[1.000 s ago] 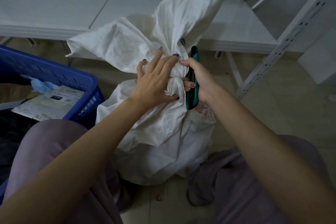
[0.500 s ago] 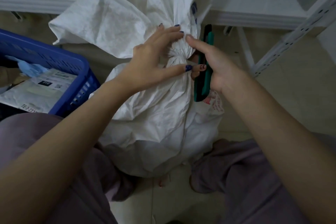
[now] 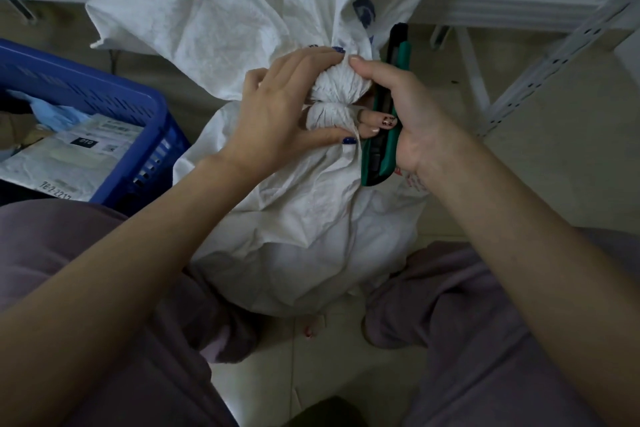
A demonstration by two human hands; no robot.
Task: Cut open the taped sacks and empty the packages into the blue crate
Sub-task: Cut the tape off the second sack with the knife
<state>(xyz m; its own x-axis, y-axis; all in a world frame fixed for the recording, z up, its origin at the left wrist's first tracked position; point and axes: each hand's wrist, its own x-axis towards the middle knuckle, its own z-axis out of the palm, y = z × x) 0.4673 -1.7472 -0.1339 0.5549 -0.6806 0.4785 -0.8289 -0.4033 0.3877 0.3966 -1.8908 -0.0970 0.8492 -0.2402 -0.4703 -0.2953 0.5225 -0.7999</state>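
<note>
The white sack fills the centre of the frame, standing on the floor between my knees, its loose top flaring toward the upper edge. It is not yet open, so I judge I am on the cutting step for this sack; emptying comes after. The blue crate sits at the left edge, just beside the sack, with a few packages already lying in it.

My left hand is wrapped round the sack's bound neck just above centre, fingers curled over the top and thumb underneath, squeezing it tight. My right hand comes in from the right, clasping the green knife upright against my palm, with the thumb pressed on the neck and the fingertips tucked in beside it.

I cannot tell whether the blade is out. The next move, as I see it, calls for turning the knife's edge onto the binding and slicing away from my left fingers, which lie very near the cut.
</note>
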